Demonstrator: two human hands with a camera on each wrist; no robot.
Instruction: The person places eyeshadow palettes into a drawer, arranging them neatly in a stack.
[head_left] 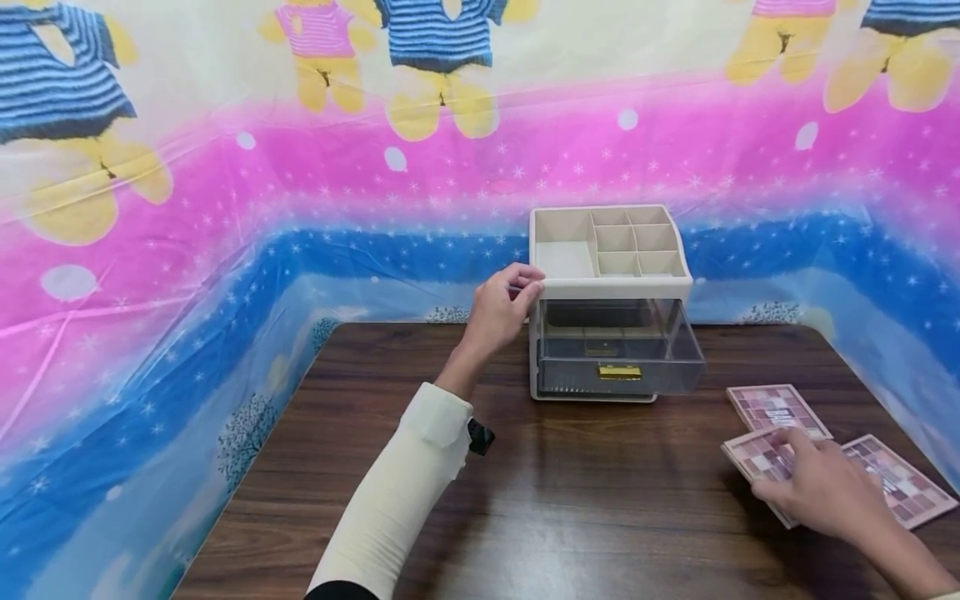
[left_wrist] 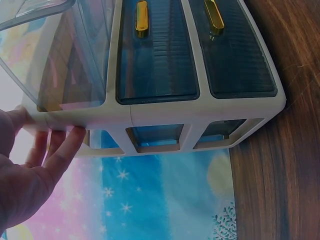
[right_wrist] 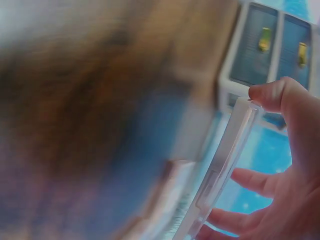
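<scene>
A cream desktop organizer stands at the back of the table, its clear top drawer pulled out. My left hand grips the organizer's upper left edge; in the left wrist view its fingers lie against the side wall. At the right, my right hand holds an eyeshadow palette between thumb and fingers. The right wrist view shows that palette edge-on. Two more palettes are near it: one behind and one to the right, partly covered by the hand.
Open compartments form the organizer's top. Two lower drawers with gold handles, one a middle drawer, are closed. Below lies a dark wooden table. Behind it hangs a printed cloth.
</scene>
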